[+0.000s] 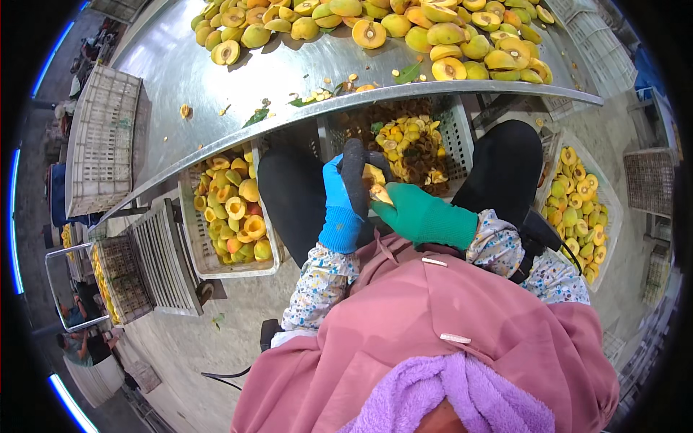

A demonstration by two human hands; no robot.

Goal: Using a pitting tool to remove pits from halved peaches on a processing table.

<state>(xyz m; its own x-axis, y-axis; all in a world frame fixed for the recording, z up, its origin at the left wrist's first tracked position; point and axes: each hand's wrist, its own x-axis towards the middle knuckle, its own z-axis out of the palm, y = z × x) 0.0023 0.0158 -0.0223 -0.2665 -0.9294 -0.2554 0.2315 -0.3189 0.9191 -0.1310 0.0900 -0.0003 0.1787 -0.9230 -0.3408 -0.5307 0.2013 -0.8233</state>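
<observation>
My left hand (349,189), in a blue glove with dark coated fingers, holds a yellow halved stone fruit (373,174). Close against it, my right hand (414,211) in a green glove is closed around a small pale-tipped thing (380,194), perhaps a tool or a piece of pit; its kind cannot be told. Both hands meet over my lap, above the near side of a crate (460,135) of fruit scraps and brown pits. Beyond the hands, many halved yellow-green fruits (369,34), some with the pit showing, lie heaped on a metal table (178,81).
Left of my leg stands a crate (276,254) of pitted halves; on the right, another crate (609,238) holds fruit halves with pits. The metal table's edge (352,100) crosses above my knees. An upright basket (103,140) stands at its left end. People (78,346) sit far left.
</observation>
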